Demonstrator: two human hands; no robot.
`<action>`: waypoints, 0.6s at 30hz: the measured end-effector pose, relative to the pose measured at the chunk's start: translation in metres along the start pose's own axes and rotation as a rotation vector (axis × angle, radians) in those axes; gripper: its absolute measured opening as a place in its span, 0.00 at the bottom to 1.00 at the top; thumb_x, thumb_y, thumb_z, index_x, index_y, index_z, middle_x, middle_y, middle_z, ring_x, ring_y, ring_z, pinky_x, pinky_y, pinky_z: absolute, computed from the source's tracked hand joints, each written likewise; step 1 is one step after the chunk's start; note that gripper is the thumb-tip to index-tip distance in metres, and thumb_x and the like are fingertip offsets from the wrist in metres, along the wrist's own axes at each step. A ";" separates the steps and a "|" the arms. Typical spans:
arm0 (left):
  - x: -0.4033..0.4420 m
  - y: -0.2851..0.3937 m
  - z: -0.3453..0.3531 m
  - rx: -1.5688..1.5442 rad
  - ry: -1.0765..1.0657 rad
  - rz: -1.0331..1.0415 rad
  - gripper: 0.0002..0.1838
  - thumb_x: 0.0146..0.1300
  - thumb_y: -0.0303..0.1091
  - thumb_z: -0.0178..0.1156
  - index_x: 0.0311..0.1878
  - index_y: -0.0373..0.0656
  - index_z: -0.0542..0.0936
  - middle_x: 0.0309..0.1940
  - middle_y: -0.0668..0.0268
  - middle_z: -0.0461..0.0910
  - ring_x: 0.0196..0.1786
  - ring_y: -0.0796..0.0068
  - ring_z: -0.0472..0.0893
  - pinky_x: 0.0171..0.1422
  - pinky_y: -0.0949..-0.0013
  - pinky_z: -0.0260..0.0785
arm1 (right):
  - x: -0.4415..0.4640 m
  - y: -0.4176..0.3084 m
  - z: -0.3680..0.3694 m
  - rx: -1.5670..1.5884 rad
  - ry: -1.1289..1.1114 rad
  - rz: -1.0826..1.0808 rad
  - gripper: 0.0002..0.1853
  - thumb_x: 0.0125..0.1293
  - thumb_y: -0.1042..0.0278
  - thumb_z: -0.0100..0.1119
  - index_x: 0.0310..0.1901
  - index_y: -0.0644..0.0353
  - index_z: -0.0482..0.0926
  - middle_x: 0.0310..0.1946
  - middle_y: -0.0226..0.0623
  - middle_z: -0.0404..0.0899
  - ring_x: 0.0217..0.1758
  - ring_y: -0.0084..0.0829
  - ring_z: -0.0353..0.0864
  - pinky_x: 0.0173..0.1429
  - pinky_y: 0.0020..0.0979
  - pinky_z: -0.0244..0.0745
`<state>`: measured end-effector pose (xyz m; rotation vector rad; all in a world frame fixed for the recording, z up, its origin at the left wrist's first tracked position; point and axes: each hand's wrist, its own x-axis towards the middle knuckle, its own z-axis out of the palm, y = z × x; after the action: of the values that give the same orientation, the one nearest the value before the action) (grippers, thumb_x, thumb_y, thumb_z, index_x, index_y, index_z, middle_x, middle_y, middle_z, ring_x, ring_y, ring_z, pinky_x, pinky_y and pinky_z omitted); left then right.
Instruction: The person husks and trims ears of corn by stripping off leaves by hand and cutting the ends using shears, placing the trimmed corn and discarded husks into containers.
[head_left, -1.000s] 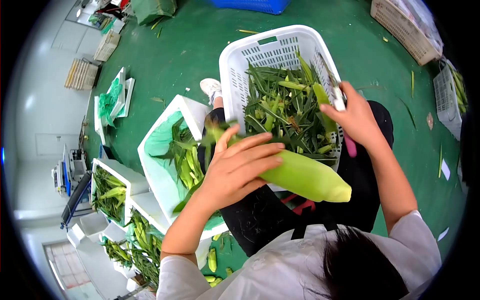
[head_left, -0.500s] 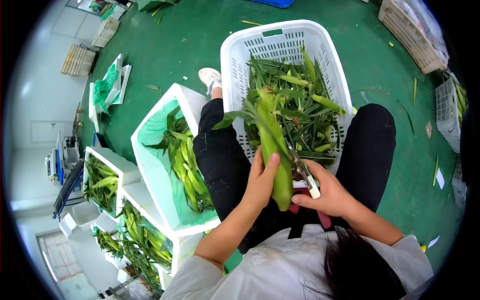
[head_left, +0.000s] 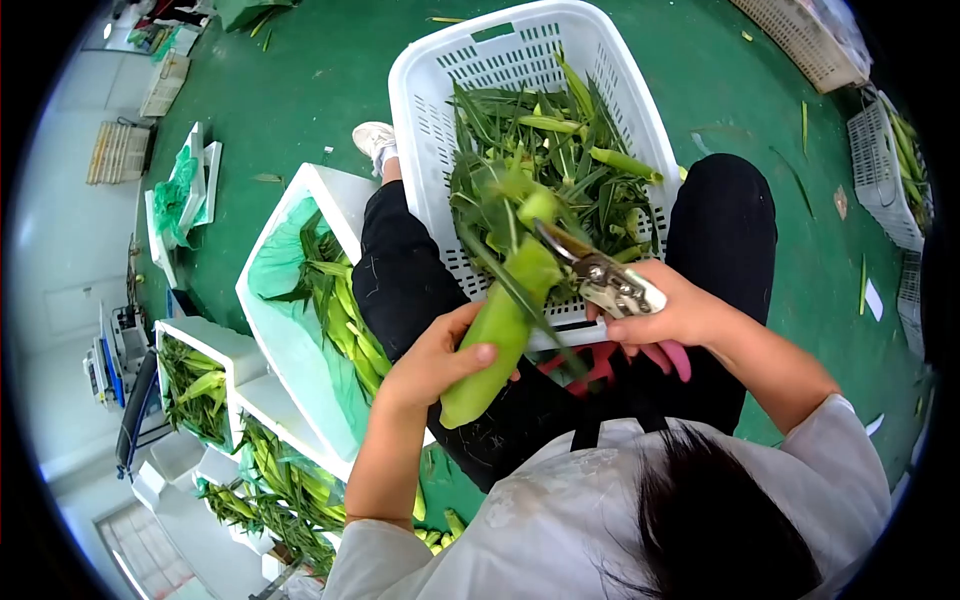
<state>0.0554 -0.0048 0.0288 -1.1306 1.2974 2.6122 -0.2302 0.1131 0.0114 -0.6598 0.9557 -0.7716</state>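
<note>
My left hand (head_left: 440, 358) is closed around a green corn ear (head_left: 494, 345), whose cut upper end points up and to the right. In my right hand (head_left: 665, 312) are pruning shears (head_left: 610, 283) with pink on the lower handle. The blades are beside the top of the ear, and a leafy tip piece (head_left: 535, 208) is just above it, blurred and apart from the ear. Behind both hands, a white perforated basket (head_left: 415, 100) holds trimmed leaves and husk pieces (head_left: 540, 125).
A white foam box (head_left: 262, 310) with a green liner and corn stands at the left. More foam boxes of corn (head_left: 200, 390) are at the lower left. Crates (head_left: 880, 165) stand at the right, and leaf scraps lie on the green floor.
The ear has tilted, with its base now at the lower left. The shears have come up to its top, and the leafy tip has separated. The whole view has shifted slightly.
</note>
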 end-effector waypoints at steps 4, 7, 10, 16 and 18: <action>0.016 -0.013 -0.007 -0.195 -0.140 0.156 0.51 0.46 0.55 0.79 0.65 0.29 0.67 0.46 0.52 0.80 0.47 0.55 0.84 0.52 0.56 0.81 | -0.024 0.010 0.012 0.383 -0.136 -0.047 0.26 0.63 0.61 0.66 0.57 0.70 0.71 0.36 0.42 0.81 0.29 0.32 0.83 0.40 0.33 0.78; 0.028 -0.018 0.005 -0.252 -0.225 0.188 0.50 0.48 0.56 0.77 0.63 0.28 0.67 0.46 0.47 0.80 0.49 0.52 0.84 0.53 0.54 0.81 | -0.024 0.025 0.017 0.412 -0.252 0.007 0.34 0.63 0.58 0.67 0.65 0.68 0.65 0.47 0.43 0.79 0.41 0.33 0.82 0.52 0.35 0.76; 0.034 -0.021 0.012 -0.296 -0.310 0.005 0.46 0.56 0.58 0.70 0.63 0.28 0.68 0.47 0.46 0.80 0.50 0.50 0.84 0.54 0.53 0.80 | -0.013 0.019 0.027 0.277 -0.189 -0.144 0.27 0.61 0.62 0.70 0.58 0.65 0.72 0.44 0.35 0.77 0.43 0.25 0.79 0.49 0.29 0.77; -0.010 -0.054 0.003 -0.451 -0.053 0.169 0.39 0.65 0.71 0.45 0.56 0.41 0.78 0.32 0.46 0.75 0.33 0.50 0.82 0.27 0.54 0.79 | 0.008 0.030 0.029 0.397 0.325 -0.102 0.19 0.63 0.60 0.66 0.49 0.63 0.76 0.28 0.31 0.77 0.33 0.25 0.79 0.38 0.26 0.75; -0.047 -0.093 -0.015 -0.880 -0.085 0.340 0.39 0.64 0.73 0.44 0.61 0.50 0.76 0.26 0.52 0.72 0.24 0.56 0.76 0.25 0.51 0.75 | 0.016 0.047 0.041 0.391 0.322 -0.088 0.21 0.66 0.57 0.62 0.54 0.62 0.74 0.31 0.33 0.78 0.38 0.31 0.81 0.39 0.31 0.76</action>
<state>0.1275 0.0595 -0.0125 -0.8492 0.2844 3.5714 -0.1748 0.1331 -0.0153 -0.2402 1.0315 -1.1306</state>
